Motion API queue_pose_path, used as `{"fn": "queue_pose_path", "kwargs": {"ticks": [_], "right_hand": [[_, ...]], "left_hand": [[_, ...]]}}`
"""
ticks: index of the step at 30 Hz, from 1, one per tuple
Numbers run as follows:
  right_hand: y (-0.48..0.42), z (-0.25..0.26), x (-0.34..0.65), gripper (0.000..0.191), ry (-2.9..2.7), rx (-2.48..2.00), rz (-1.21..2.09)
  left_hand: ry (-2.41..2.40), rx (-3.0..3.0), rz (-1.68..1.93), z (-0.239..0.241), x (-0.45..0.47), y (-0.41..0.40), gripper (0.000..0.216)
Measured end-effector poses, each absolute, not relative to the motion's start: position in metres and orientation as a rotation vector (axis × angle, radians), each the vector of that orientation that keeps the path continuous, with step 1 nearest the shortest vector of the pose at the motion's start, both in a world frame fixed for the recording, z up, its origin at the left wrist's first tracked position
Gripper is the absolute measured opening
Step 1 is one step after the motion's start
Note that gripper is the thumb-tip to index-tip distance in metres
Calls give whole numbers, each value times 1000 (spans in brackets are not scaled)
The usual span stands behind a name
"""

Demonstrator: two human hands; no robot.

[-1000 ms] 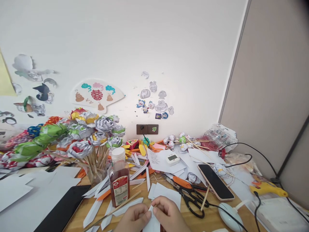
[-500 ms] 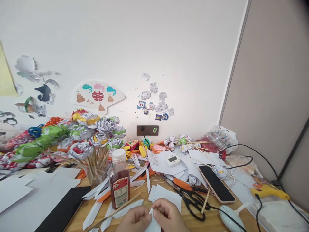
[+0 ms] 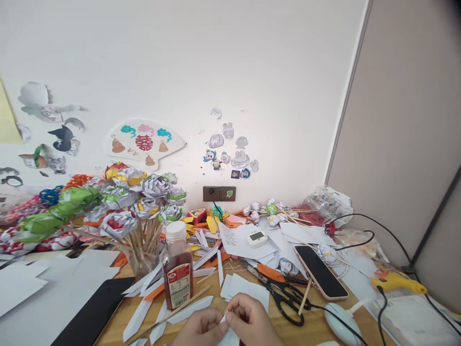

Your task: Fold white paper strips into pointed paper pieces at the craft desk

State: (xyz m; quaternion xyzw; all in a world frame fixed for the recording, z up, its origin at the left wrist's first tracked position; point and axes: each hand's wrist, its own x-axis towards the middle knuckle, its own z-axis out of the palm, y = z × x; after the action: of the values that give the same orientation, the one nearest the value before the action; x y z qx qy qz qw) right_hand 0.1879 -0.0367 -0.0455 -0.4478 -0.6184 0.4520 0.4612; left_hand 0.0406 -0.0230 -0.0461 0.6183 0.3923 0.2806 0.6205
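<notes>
At the bottom centre, my left hand [image 3: 202, 328] and my right hand [image 3: 248, 321] meet over a small piece of white paper [image 3: 230, 336]. Thumb and fingers of each hand pinch its upper end, and its lower part runs out of the frame. Just beyond my fingers lie loose white paper squares [image 3: 248, 289]. Nearest to my left hand is a folded white paper strip [image 3: 192, 310], with a thin wooden stick [image 3: 187, 303] beside it. Black-handled scissors [image 3: 288, 300] rest to the right of my right hand.
A bottle of dark red liquid [image 3: 178, 274] stands left of centre, before a jar of paper flowers [image 3: 144, 257]. A black tablet [image 3: 91, 312] lies at left. On the right are a phone [image 3: 320, 271], a yellow glue gun [image 3: 398, 283] and black cables. A white timer [image 3: 257, 236] sits behind.
Both hands keep their pinch on the paper, with only slight finger movement. The whole view has shifted a little.
</notes>
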Motion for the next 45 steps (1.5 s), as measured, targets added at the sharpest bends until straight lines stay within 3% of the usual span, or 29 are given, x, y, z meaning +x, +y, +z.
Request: {"fn": "queue_pose_path", "kwargs": {"ticks": [15,30,45], "right_hand": [[-42,-47,191,12,-1555,-1093,1070],[-42,-46,194,21,-1537,-1026,1125],[-45,-48,192,9,-1643,-1096,944]], "left_hand": [[1064,1601,625,-27,46,-31,45],[976,1447,649,-32,44,-30,46],[966,1564,631,-27,46,-32,47]]}}
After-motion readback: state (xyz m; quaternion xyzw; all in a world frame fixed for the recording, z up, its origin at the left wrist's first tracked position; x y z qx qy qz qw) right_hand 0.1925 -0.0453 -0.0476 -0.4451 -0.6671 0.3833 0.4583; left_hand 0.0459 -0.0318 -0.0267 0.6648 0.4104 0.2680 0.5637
